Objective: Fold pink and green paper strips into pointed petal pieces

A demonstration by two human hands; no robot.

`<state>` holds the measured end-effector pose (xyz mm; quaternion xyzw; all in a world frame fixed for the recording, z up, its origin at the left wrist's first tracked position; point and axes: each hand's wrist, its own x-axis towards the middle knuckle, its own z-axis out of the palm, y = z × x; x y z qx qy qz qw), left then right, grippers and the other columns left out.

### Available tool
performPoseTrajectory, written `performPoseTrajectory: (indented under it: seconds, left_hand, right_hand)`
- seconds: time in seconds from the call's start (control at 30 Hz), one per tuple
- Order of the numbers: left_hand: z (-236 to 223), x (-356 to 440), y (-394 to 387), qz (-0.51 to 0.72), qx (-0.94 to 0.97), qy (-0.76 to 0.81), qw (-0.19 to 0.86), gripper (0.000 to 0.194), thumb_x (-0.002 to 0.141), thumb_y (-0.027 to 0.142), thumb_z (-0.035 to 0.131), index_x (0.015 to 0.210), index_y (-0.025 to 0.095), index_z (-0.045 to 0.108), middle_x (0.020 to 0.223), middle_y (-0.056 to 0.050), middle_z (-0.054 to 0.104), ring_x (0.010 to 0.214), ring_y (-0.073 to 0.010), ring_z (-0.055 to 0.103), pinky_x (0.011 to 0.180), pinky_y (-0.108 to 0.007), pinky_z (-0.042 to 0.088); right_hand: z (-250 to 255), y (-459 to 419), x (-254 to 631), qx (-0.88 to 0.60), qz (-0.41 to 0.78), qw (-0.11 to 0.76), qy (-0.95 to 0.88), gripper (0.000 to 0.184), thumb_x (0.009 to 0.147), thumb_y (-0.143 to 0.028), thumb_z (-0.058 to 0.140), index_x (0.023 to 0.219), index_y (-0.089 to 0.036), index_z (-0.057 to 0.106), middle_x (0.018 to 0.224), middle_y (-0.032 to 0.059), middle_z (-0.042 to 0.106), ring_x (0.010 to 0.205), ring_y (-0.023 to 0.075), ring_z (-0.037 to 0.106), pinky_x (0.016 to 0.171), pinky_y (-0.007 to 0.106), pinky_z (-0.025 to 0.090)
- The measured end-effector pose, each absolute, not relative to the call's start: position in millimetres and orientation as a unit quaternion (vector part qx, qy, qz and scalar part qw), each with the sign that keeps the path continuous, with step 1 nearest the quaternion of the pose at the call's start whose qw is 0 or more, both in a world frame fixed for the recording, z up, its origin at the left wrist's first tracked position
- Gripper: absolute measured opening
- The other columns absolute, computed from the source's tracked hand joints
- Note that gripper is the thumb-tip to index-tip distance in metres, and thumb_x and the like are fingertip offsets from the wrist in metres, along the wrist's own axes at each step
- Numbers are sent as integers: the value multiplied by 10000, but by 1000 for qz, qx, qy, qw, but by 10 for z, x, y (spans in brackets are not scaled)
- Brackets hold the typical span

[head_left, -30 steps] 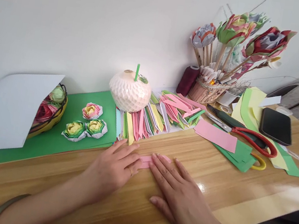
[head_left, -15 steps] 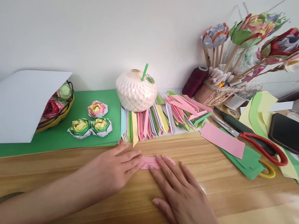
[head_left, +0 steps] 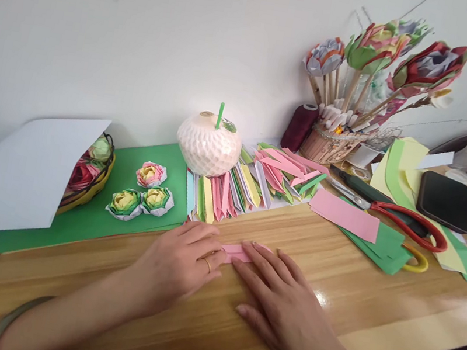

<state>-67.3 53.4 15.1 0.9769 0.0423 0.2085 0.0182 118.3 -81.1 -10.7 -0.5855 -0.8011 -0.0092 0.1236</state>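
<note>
Pink paper strip point(head_left: 233, 252), showing folds, lies on the desk point(head_left: 198, 341) before me, partly covered by both my hands; my right hand point(head_left: 286, 302) rests flat upon it, with fingers stretched and grasping nothing; my left hand point(head_left: 178, 264) is bent at its left end (a thin ring point(head_left: 207, 265) sits on one finger), but I cannot tell whether it pinches the paper; behind are many folded paper pieces point(head_left: 249, 186), close to a white textured container point(head_left: 208, 150); to the right, pink slips point(head_left: 344, 216) partly cover green slips point(head_left: 387, 251), near red-handled scissors point(head_left: 377, 206).
</note>
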Motion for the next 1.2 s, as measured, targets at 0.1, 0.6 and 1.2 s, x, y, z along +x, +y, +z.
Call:
performPoseTrajectory:
  seconds: [0.1,0.6,1.2]
  left_hand:
    - [117,-611,504,193,979,54,42,208,944,199,464,947,106,650,870,-75,664,902,-223,586,772,-374,521]
    - [24,-572,458,229,937,183,190,237,911,159,483,807,156,696,743,-42,635,764,-178,539,681,-315,482]
    - [-26,-507,452,191,938,242,161,59,875,195,558,871,165,608,918,-50,608,866,-213,507,756,-368,469]
  right_hand:
    - [-99,-772,1199,-583,16,164,-796,405,930,-393,478,1281,-198,529,1314,78,560,1227,240,478,1011,452,398]
    - [34,-425,1452,-560,108,205,-796,225,961,-199,413,849,-170,605,813,41,593,759,168,540,667,284,444]
    - [-33,-327,1499,-615,133,193,-753,116,836,-145,602,771,-191,518,855,45,566,794,194,516,672,305,441]
